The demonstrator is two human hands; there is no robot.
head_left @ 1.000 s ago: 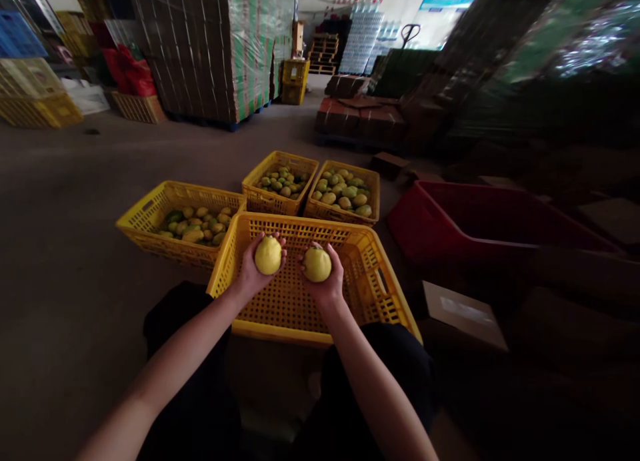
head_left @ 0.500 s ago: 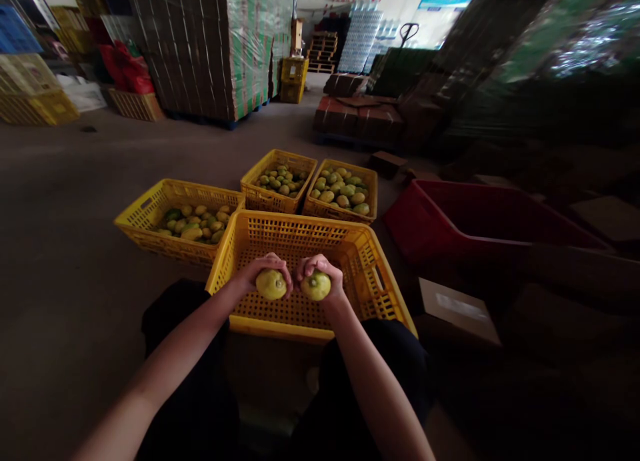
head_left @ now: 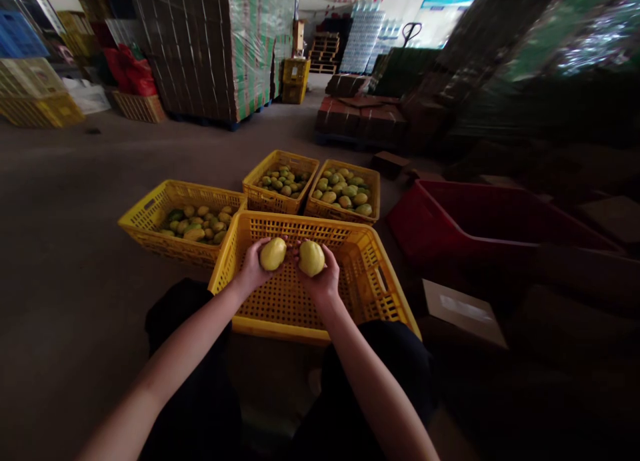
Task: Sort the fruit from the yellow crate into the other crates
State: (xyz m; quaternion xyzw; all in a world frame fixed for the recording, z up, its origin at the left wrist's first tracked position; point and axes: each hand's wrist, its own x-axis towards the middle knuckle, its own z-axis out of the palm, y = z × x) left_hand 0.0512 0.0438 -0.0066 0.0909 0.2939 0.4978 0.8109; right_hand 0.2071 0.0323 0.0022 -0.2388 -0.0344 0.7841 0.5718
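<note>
My left hand (head_left: 253, 264) is wrapped round a yellow-green mango (head_left: 273, 254), its fingers along the far side and underneath. A second mango (head_left: 311, 258) rests in my right hand (head_left: 324, 278), its smooth side turned up toward me. Both hands are raised side by side over a yellow plastic crate (head_left: 325, 331) with slotted walls and a perforated floor. The two fruits are close together but do not touch. My knees are at the crate's near edge.
Beyond the crate stand three more yellow crates, a left one (head_left: 143, 214), a middle one (head_left: 270, 204) and a right one (head_left: 376, 188), holding mangoes. A red tub (head_left: 415, 228) and a cardboard box (head_left: 463, 311) are on the right. Wrapped pallet stacks (head_left: 255, 54) rise behind.
Both hands have turned the mangoes, so the stem ends that faced me are out of sight and their sides show. The hands have also moved slightly up and away from me.
</note>
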